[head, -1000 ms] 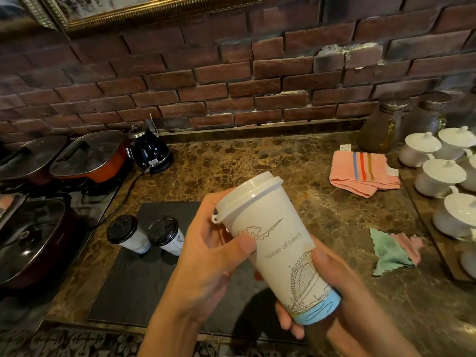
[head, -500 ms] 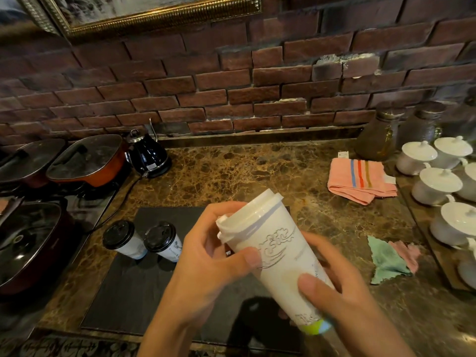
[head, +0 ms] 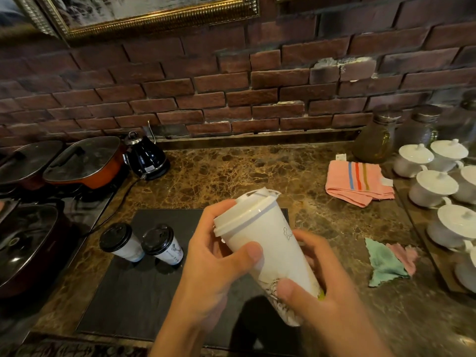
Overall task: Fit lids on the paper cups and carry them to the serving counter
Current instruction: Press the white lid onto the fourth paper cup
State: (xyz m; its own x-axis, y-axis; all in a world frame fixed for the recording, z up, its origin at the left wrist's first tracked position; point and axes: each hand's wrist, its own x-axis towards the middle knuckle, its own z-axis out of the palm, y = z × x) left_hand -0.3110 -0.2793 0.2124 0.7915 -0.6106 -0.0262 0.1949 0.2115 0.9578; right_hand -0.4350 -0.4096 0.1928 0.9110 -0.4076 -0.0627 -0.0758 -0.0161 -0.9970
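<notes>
Above a dark mat point(head: 144, 292) on the brown marble counter point(head: 231, 173): tall white paper cup point(head: 273, 256), tilted, top leaning up and to the left, held off the surface in both hands. White lid point(head: 244, 215) sitting on its rim, small flap raised at the far edge. Left hand point(head: 206, 264) wrapped around the upper part just below the lid, thumb pressed across the near side. Right hand point(head: 322, 292) closed around the lower part, thumb laid over the printed drawing near the base. On the mat to the left, two smaller cups standing upright side by side, nearly touching: left small cup point(head: 121, 243) and right small cup point(head: 163, 247), each with a black lid already on. Farther left, covered pans point(head: 85, 161) and a black kettle point(head: 146, 158) by the brick wall point(head: 231, 99). To the right, folded pink towel point(head: 360, 184) with coloured stripes, green cloth point(head: 383, 264) lying beside a pink rag, and white lidded bowls point(head: 432, 186) grouped near glass jars point(head: 376, 137).
</notes>
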